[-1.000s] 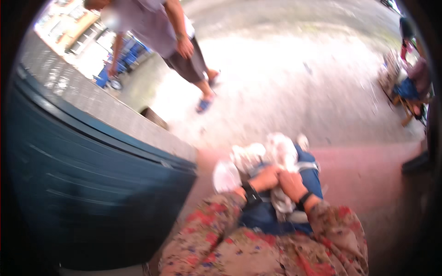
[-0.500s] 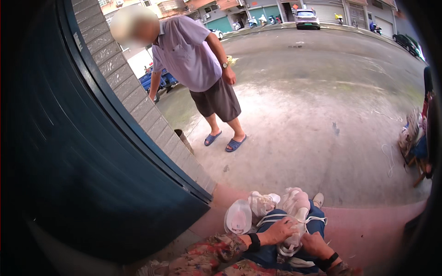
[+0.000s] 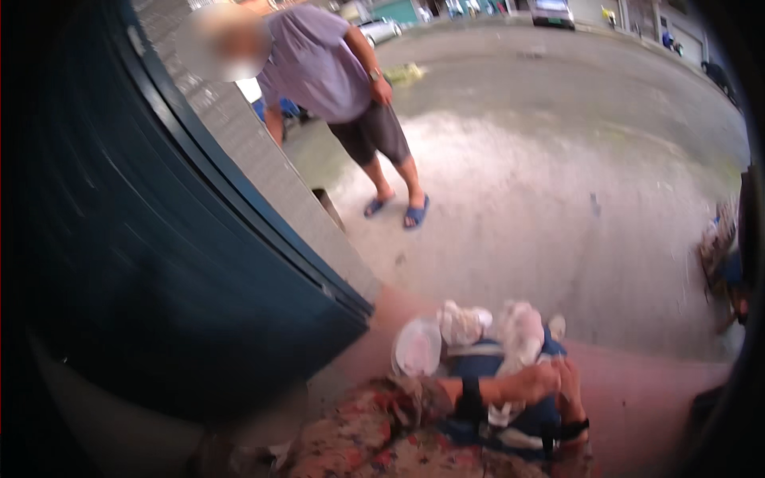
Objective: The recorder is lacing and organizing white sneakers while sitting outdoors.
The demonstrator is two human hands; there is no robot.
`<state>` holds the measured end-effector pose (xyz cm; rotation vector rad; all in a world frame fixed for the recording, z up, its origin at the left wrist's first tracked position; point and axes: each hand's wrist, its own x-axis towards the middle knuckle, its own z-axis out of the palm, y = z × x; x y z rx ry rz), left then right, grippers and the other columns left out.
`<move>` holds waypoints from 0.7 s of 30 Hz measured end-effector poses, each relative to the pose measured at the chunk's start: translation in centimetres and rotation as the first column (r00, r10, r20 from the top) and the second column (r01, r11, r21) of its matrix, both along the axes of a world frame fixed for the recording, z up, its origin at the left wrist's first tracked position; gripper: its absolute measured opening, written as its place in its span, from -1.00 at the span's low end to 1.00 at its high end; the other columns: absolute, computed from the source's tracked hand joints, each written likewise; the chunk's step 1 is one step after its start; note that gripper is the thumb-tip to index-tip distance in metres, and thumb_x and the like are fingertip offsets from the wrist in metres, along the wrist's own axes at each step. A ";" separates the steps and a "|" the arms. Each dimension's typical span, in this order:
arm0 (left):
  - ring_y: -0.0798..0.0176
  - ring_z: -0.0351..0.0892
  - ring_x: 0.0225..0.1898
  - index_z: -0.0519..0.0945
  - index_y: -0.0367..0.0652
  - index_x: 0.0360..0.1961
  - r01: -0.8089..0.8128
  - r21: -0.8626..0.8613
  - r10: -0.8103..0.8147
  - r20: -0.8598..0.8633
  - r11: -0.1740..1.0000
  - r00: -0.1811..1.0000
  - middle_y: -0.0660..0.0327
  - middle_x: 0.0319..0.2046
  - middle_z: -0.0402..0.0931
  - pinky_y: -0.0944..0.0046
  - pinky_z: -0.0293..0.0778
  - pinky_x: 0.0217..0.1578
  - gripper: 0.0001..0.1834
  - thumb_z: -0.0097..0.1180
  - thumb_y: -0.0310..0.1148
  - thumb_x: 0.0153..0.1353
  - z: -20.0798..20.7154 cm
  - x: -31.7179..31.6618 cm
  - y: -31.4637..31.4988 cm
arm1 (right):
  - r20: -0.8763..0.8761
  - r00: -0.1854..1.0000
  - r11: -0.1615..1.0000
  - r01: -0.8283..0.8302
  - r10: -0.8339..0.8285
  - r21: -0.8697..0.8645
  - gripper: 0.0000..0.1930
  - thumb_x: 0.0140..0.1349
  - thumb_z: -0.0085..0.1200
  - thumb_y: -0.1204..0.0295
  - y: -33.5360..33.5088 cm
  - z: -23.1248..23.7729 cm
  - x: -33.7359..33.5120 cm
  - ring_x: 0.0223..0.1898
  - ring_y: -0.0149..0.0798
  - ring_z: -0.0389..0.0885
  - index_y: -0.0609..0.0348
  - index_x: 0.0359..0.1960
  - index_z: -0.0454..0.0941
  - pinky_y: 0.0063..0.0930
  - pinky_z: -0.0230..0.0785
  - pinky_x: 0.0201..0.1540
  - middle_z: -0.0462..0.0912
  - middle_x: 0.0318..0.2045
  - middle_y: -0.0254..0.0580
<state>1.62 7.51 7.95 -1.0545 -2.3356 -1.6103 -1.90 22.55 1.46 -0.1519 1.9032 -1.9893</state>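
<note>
My left hand [image 3: 532,384] and my right hand [image 3: 569,390] meet above my lap, their fingertips bent together. Blur hides what is pinched between them. Just beneath and left of them lies a white and pale pink shoe-like piece [image 3: 522,331] on dark blue cloth [image 3: 474,365]. A second white and pinkish piece [image 3: 460,325] sits farther left. Beside it is an oval, see-through white container [image 3: 417,348] with something pink inside. Dark bands circle both my wrists, and a flowered sleeve [image 3: 358,418] covers my left arm.
A dark blue-green door [image 3: 199,295] takes up the left side, next to a grey tiled wall [image 3: 263,175]. Ahead stands a person [image 3: 327,80] in a light purple shirt and blue slippers. Cluttered bundles [image 3: 721,247] are at the right edge. Cars stand along the street.
My hands have come together and shifted to the right, off the shoe-like piece. White cords that showed near my right hand are now blurred or hidden. The whole view has tilted downward.
</note>
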 end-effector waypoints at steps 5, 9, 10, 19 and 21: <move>0.37 0.47 -0.35 0.52 -0.32 -0.33 -0.489 -0.211 0.527 0.461 0.846 0.714 0.16 -0.42 0.54 0.31 0.39 -0.30 -0.79 -0.02 -0.37 0.13 -1.3 -1.9 -4.6 | -0.274 0.960 0.997 0.066 -0.050 0.049 -0.81 0.17 -0.04 0.41 -2.2 1.1 -0.2 -0.39 -0.41 0.40 0.33 -0.40 0.50 -0.59 0.24 -0.28 0.48 -0.46 -0.28; 0.55 0.33 -0.51 0.52 -0.36 -0.36 -0.533 -0.070 0.512 0.404 0.843 0.758 0.34 -0.57 0.44 0.50 0.30 -0.51 -0.84 0.00 -0.44 0.14 -2.4 -0.2 -4.0 | -0.039 0.995 0.996 0.087 -0.089 -0.031 -0.78 0.18 -0.01 0.43 -4.1 1.8 0.5 -0.35 -0.61 0.39 0.34 -0.23 0.52 -0.74 0.25 -0.29 0.52 -0.41 -0.45; 0.55 0.34 -0.51 0.52 -0.36 -0.35 -0.535 -0.105 0.523 0.435 0.838 0.733 0.34 -0.57 0.45 0.50 0.30 -0.50 -0.84 0.00 -0.44 0.14 -2.5 0.2 -3.7 | -0.054 0.992 0.992 0.107 -0.110 -0.064 -0.78 0.17 0.01 0.42 -4.5 1.7 0.8 -0.39 -0.61 0.39 0.34 -0.23 0.52 -0.72 0.25 -0.33 0.52 -0.44 -0.42; 0.02 0.47 -0.46 0.55 -0.27 -0.37 -0.551 -0.161 0.570 0.344 0.819 0.747 -0.01 -0.51 0.50 0.20 0.37 -0.43 -0.87 0.04 -0.47 0.03 -2.5 0.7 -3.0 | -0.045 0.988 0.986 0.141 -0.146 -0.089 -0.76 0.17 0.01 0.41 -4.9 1.7 1.4 -0.44 -0.61 0.35 0.36 -0.22 0.50 -0.72 0.24 -0.40 0.51 -0.50 -0.41; -0.01 0.45 -0.44 0.55 -0.25 -0.37 -0.539 -0.189 0.571 0.277 0.821 0.772 0.00 -0.50 0.50 0.17 0.36 -0.41 -0.87 0.04 -0.48 0.03 -2.6 0.8 -3.0 | -0.048 0.989 0.984 0.135 -0.141 -0.113 -0.76 0.17 0.01 0.41 -5.0 1.7 1.4 -0.44 -0.61 0.35 0.37 -0.22 0.49 -0.72 0.24 -0.41 0.51 -0.50 -0.41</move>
